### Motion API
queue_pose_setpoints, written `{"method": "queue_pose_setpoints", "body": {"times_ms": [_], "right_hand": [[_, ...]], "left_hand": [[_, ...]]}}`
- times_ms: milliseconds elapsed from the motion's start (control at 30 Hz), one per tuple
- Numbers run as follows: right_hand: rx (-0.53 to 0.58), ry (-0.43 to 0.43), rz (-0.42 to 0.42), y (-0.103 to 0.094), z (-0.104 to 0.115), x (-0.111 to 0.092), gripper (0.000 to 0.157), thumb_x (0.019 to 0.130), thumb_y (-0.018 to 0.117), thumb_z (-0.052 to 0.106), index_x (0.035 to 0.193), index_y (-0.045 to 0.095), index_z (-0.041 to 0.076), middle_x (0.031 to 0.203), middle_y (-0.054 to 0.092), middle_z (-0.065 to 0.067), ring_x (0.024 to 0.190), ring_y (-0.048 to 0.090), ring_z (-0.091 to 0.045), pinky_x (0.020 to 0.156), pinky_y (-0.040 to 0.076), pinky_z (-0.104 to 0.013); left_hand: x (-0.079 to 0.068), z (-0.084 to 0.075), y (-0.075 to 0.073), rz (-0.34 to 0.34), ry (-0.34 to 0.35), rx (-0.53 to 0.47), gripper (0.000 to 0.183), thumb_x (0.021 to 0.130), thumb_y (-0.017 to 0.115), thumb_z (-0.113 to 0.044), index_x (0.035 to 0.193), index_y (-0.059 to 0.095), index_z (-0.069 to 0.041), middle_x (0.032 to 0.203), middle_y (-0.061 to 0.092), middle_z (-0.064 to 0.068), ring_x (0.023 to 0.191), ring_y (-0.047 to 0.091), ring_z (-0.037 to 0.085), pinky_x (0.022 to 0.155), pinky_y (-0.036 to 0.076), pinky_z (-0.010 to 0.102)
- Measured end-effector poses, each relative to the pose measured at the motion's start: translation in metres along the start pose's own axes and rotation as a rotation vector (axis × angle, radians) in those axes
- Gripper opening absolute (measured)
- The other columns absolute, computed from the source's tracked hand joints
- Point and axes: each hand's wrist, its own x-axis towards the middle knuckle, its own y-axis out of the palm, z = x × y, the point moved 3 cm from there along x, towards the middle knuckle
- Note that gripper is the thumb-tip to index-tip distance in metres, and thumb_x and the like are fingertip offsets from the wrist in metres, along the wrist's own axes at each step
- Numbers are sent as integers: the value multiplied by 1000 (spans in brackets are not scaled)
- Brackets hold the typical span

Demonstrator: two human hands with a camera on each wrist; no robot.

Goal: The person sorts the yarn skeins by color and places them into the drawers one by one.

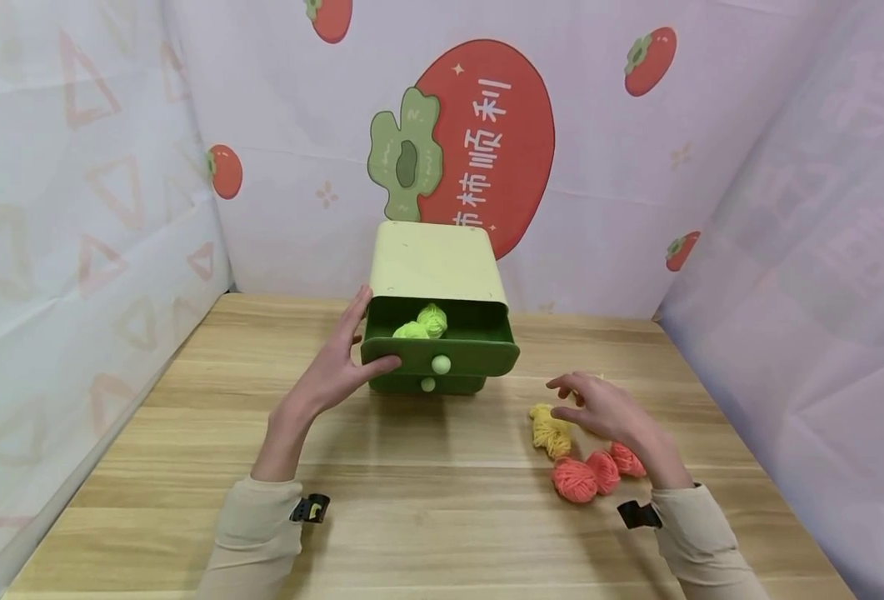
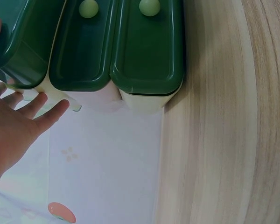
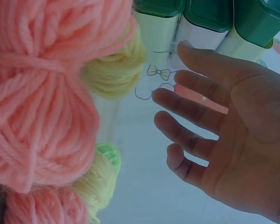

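A small chest of drawers (image 1: pixel 437 262) with a pale yellow-green top has its dark green top drawer (image 1: pixel 412 354) pulled out. Bright green yarn (image 1: pixel 432 320) lies in that drawer. My left hand (image 1: pixel 332 367) rests at the chest's left side, thumb across the drawer front, the other fingers straight along the side. In the left wrist view two lower drawers (image 2: pixel 147 51) are closed. My right hand (image 1: pixel 602 408) hovers over yellow yarn (image 1: pixel 550 432), fingers loosely bent and holding nothing. Coral yarn bundles (image 1: pixel 575 481) lie below that hand, partly hidden by the wrist.
The chest stands on a wooden table (image 1: pixel 442 517) near the back cloth (image 1: pixel 292 225), which is printed with red fruit. White cloth walls (image 1: pixel 74 275) close in the left and right sides. In the right wrist view a green piece of yarn (image 3: pixel 109 156) shows behind the yellow.
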Motion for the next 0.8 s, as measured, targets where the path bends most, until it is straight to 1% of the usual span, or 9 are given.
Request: {"method": "queue_pose_setpoints", "body": {"times_ms": [33, 167, 267, 367, 467, 533, 633, 700, 800], "right_hand": [[6, 1, 3, 1, 0, -1, 42, 92, 71, 27, 128, 63, 8, 111, 68, -13, 96, 65, -28, 76, 54, -38], [18, 0, 19, 3, -1, -3, 44, 92, 72, 27, 129, 63, 7, 112, 67, -13, 90, 63, -21, 74, 52, -35], [20, 15, 41, 3, -2, -5, 46, 91, 73, 28, 131, 62, 7, 114, 66, -13, 89, 62, -18, 74, 52, -34], [25, 21, 66, 4, -4, -8, 50, 90, 73, 29, 132, 60, 7, 117, 65, -14, 90, 63, -18, 73, 51, -35], [34, 27, 82, 5, -6, -9, 51, 90, 73, 29, 133, 59, 6, 118, 64, -14, 91, 63, -19, 73, 51, -34], [40, 27, 85, 5, -6, -9, 51, 90, 73, 29, 134, 59, 6, 118, 64, -15, 91, 63, -21, 73, 51, -35], [58, 25, 79, 4, -8, -9, 51, 91, 72, 27, 134, 58, 4, 118, 64, -17, 96, 64, -27, 77, 53, -39], [69, 27, 71, 2, -11, -8, 50, 92, 71, 25, 135, 57, 3, 119, 63, -20, 98, 64, -28, 78, 54, -40], [72, 38, 62, 0, -16, -8, 51, 93, 70, 25, 136, 56, 1, 119, 63, -21, 92, 63, -23, 76, 53, -38]], "left_hand": [[0, 0, 0, 0, -1, 0, 106, 85, 76, -45, 160, 2, -36, 167, -2, -15, 155, 9, 18, 118, 34, 54], [-1, 0, -1, -2, 1, 3, 106, 86, 76, -45, 160, 2, -35, 167, -2, -13, 155, 8, 17, 118, 34, 52], [-1, 0, -1, -1, 6, 3, 106, 86, 76, -45, 160, 2, -34, 168, -1, -9, 155, 8, 17, 118, 34, 52], [0, 0, 0, 1, 8, 1, 106, 85, 77, -45, 160, 2, -34, 168, -1, -8, 155, 8, 17, 118, 34, 52], [0, 0, 1, 5, 2, -5, 106, 85, 77, -43, 160, 2, -34, 168, -2, -11, 155, 8, 17, 118, 33, 52], [1, 1, 1, 5, -4, -13, 107, 85, 78, -41, 160, 1, -35, 167, -2, -13, 155, 8, 16, 119, 33, 53], [1, 1, 0, 5, -11, -22, 107, 85, 78, -39, 160, 1, -36, 167, -2, -14, 155, 8, 16, 119, 32, 53], [1, 1, 0, 5, -13, -21, 107, 86, 78, -40, 159, 1, -36, 167, -3, -14, 155, 8, 16, 119, 32, 53], [0, 0, -1, 7, -13, -11, 106, 86, 77, -42, 159, 1, -37, 167, -3, -14, 155, 9, 17, 119, 33, 52]]}}
